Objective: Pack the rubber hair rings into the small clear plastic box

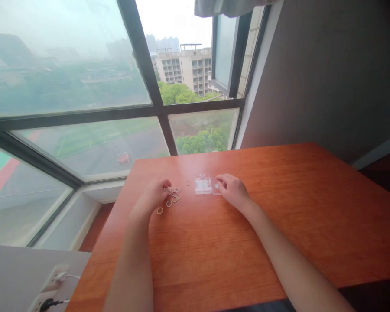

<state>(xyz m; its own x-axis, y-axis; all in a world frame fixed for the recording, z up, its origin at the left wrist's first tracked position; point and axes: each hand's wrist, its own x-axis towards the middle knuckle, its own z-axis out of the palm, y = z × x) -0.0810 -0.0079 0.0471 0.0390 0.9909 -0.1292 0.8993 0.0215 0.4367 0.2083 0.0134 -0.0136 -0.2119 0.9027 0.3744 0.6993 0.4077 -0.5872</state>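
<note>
My left hand (153, 193) is at the left of the tabletop, fingers curled down and closed at a small pile of pale rings (174, 193). Whatever is pinched between those fingertips is too small to make out. Toward the front, separate rings (160, 211) lie flat, and a lone ring (187, 183) rests between the pile and a clear plastic box (203, 185). The box sits with its transparent lid-like flap (216, 191) spread to the right. My right hand (233, 189) has its thumb and fingers closed on that flap's right side, hiding part of it.
The reddish-brown wooden table (208, 247) reaches up to a large window with dark frames (162, 109). A grey wall (305, 78) stands at the right. Wall sockets with plugs (56, 277) are low at the left, beside the table edge.
</note>
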